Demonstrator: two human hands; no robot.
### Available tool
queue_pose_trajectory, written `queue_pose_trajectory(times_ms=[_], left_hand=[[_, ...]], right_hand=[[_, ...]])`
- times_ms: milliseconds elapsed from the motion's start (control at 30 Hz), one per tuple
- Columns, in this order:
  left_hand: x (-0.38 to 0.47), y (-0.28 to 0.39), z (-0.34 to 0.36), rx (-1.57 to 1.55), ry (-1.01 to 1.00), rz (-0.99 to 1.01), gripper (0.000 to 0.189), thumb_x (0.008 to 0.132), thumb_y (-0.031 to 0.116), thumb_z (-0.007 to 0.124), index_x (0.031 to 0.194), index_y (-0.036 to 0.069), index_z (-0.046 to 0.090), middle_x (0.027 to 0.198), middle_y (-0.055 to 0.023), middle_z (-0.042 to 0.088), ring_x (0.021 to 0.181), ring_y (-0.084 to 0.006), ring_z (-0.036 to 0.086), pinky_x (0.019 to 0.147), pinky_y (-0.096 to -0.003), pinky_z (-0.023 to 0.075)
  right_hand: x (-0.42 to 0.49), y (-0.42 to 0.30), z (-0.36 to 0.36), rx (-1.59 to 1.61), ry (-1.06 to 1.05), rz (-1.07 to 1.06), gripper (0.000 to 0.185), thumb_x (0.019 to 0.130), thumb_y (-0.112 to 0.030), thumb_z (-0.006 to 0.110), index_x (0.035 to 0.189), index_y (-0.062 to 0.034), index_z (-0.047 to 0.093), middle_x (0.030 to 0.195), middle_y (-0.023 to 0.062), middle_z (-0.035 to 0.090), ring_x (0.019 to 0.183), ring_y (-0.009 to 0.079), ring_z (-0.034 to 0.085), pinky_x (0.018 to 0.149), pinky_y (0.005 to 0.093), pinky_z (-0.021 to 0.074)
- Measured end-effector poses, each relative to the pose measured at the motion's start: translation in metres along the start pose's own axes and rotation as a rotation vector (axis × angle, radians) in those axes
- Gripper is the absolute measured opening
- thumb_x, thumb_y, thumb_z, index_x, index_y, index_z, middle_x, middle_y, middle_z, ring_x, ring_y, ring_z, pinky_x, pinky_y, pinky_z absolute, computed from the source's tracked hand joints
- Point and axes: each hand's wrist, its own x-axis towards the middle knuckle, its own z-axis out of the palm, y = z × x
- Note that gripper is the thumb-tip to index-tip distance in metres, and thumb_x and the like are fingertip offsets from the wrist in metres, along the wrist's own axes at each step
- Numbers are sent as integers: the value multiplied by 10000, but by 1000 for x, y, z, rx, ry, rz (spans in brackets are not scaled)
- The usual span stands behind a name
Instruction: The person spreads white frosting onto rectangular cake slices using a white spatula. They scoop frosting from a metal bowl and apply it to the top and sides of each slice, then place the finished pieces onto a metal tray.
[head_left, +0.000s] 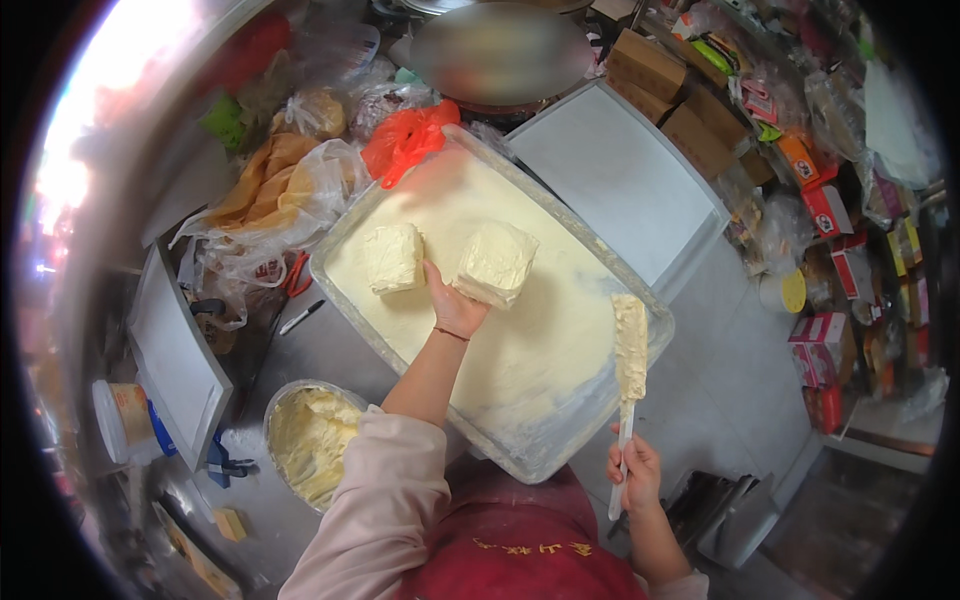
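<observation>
My left hand supports a pale-yellow, cream-coated block from beneath and its near side, thumb spread to the left; the fingers under it are hidden. The block is over a large rectangular tray that holds a layer of pale powder. Left of my thumb, a second coated block rests on the powder. My right hand grips the handle of a spatula, its long blade thickly smeared with cream and pointing away from me near the tray's right corner. A metal bowl of cream stands beside my left forearm.
A shallow pale tray adjoins the powder tray at the back right. Plastic bags, red-handled scissors and a marker lie to the left. Cardboard boxes and packets crowd the right. A white tub stands far left.
</observation>
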Motion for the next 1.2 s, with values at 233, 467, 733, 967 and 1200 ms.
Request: queue_pose_trajectory(times_ms=[233,467,733,967,1200], left_hand=[[20,-7,-4,-114,87,28,1024,858,790,348,1519,24,196,1579,-141,213,1446,-324,228,1185,-501,183],[-62,-3,-6,106,640,71,806,927,609,482,1436,5,323,1362,-159,484,1243,-330,471,1084,-522,339],[-280,54,-16,212,535,317,403,995,315,508,1300,52,529,1184,-67,599,1076,-184,575,953,-346,452],[-470,133,-94,132,820,813,361,991,278,509,1254,35,546,1146,-78,606,1043,-202,587,905,-350,475],[-663,233,-286,-45,1120,992,225,925,303,617,1063,129,587,983,0,596,899,-141,564,766,-296,444]], right_hand=[[19,-9,0,69,-28,22,389,1026,-213,468,1313,49,484,748,34,484,535,91,417,514,216,340],[24,-3,17,-2,-126,38,401,1021,-225,461,1323,39,459,749,60,488,519,110,426,495,239,347],[31,16,88,-436,-427,25,389,986,-152,544,1312,59,531,815,68,577,594,86,469,553,206,386],[-9,92,193,-1226,-797,-324,509,845,-21,646,1335,9,509,1045,180,665,818,252,624,728,331,507],[-72,194,242,-1552,-476,-487,434,808,-7,677,1211,-34,519,937,168,644,872,341,633,787,401,492]])
